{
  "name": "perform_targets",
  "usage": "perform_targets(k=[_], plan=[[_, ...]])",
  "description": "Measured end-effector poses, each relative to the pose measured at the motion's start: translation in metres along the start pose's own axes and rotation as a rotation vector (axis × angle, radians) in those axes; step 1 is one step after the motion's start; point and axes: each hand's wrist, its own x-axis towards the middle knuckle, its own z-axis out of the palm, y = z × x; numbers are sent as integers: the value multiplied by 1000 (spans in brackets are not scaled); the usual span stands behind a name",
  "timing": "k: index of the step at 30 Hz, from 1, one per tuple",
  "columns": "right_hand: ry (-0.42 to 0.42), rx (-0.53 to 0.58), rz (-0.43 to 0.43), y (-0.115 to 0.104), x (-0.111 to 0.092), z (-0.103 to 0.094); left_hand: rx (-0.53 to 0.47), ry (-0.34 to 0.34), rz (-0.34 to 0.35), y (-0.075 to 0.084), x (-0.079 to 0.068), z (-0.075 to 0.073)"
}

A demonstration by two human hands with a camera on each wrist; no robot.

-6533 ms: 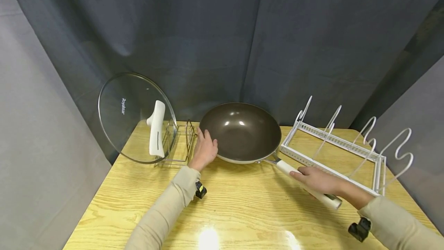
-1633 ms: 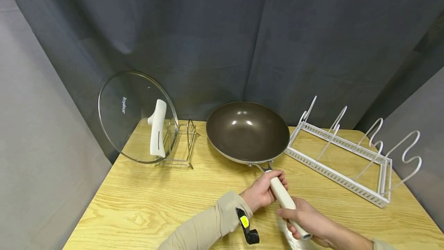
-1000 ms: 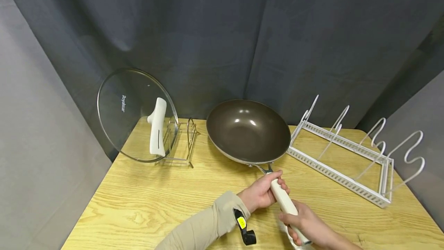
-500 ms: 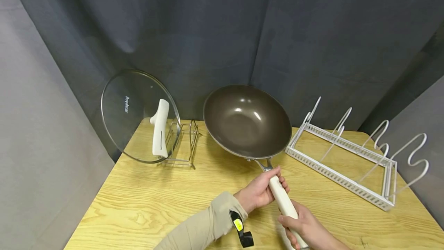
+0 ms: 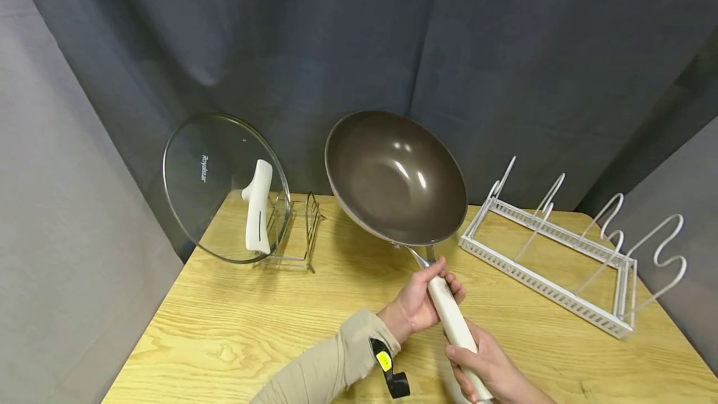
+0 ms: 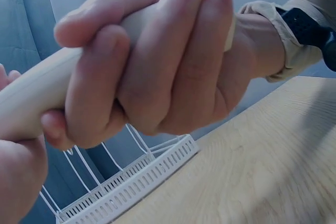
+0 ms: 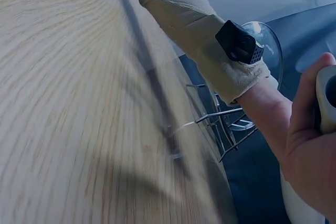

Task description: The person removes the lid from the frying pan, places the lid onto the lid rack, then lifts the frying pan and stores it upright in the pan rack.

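Observation:
A wok (image 5: 392, 173) with a dark brown inside hangs over the back of the table, tilted so its bowl faces me. Its long cream handle (image 5: 447, 307) points toward my front right. My left hand (image 5: 417, 304) grips the handle close to the metal bracket. Nearer the handle's end, my right hand (image 5: 483, 357) holds on, thumb on top. In the left wrist view, the right hand's fingers (image 6: 152, 72) curl round the handle. The handle's hollow end (image 7: 328, 95) shows at the right edge of the right wrist view.
On the left a glass lid (image 5: 193, 204) with a cream handle (image 5: 258, 207) stands upright in a small wire rack (image 5: 310, 232). A white rack (image 5: 552, 282) with wavy dividers is at the right. Dark curtains (image 5: 505, 55) close off the back of the wooden table (image 5: 224, 317).
Earlier the left hand touched the wok's rim; it has since moved to the handle, which swung toward me. Over the last second the wok has risen and tilted its bowl more toward me.

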Motion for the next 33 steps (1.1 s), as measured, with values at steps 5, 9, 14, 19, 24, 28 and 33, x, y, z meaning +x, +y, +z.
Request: perform_targets(k=[5,9,14,19,24,28,33], plan=[[-3,26,-49,0,6,7,-58,-144,2,8,-3,5],[-21,58,-82,1,8,9,-49,-218,-7,13,-4,8],[-57,89,-126,3,11,10,41,-198,26,16,-3,12],[-14,75,-111,6,13,9,145,-112,83,16,-1,13],[6,35,-95,8,15,7,209,-46,138,14,2,11],[83,-61,-2,7,18,7,252,-43,166,15,3,9],[347,-227,239,-3,25,18,323,5,202,15,5,8]])
